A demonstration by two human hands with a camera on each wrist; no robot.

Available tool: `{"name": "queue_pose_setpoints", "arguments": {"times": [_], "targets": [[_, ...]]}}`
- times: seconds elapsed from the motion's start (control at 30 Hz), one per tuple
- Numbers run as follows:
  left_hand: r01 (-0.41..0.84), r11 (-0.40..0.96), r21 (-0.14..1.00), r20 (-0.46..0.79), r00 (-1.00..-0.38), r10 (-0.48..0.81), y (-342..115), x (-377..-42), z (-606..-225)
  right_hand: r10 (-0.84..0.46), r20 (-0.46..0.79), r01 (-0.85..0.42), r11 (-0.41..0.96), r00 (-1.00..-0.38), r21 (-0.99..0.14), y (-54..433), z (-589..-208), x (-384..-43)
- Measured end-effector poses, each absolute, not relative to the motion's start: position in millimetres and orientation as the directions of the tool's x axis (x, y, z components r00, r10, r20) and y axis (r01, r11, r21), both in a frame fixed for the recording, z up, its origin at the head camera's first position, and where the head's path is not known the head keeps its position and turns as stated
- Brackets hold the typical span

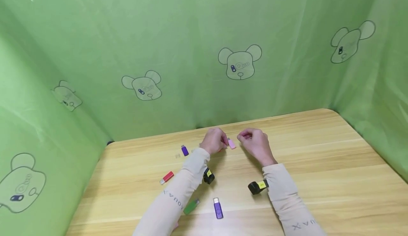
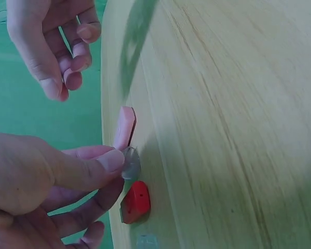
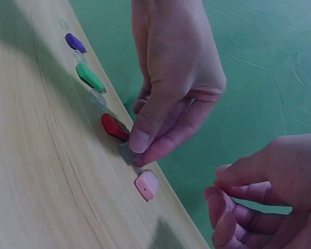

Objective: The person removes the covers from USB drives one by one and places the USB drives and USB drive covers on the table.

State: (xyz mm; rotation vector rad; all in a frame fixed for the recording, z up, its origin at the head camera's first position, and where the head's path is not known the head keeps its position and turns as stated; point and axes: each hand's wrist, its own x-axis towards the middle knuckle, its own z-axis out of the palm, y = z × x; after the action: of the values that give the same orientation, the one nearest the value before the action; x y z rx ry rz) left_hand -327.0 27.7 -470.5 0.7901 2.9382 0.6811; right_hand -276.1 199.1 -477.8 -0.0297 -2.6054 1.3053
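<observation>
My left hand (image 1: 214, 141) pinches a small clear cap (image 2: 130, 165) between thumb and finger, low over the tabletop. That cap sits in the gap between a pink USB stick (image 2: 125, 124) and a red USB stick (image 2: 136, 199) near the table's far edge. To the right, my right hand (image 1: 256, 145) hovers with fingers loosely bent, and nothing shows between them. In the right wrist view, a green USB stick (image 3: 89, 78) and a purple USB stick (image 3: 75, 42) continue the row, with clear caps (image 3: 97, 99) between them.
Closer to me lie another red USB stick (image 1: 167, 177), a green one (image 1: 190, 207) partly behind the left sleeve, and a purple one (image 1: 218, 208). A green curtain (image 1: 191, 52) surrounds the wooden table (image 1: 318, 179) at the back and sides.
</observation>
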Motion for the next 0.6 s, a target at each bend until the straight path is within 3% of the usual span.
{"name": "queue_pose_setpoints", "arguments": {"times": [0.33, 0.6], "targets": [[0.351, 0.663, 0.662, 0.117, -0.921, 0.371, -1, -318, -462, 0.057, 0.129, -0.070, 0.593, -0.990, -0.802, 196, -464, -268], [0.318, 0.575, 0.754, 0.175, -0.940, 0.291, -55, -297, -444, -0.150, 0.064, -0.143, 0.602, -0.987, -0.786, 183, -442, -257]]}}
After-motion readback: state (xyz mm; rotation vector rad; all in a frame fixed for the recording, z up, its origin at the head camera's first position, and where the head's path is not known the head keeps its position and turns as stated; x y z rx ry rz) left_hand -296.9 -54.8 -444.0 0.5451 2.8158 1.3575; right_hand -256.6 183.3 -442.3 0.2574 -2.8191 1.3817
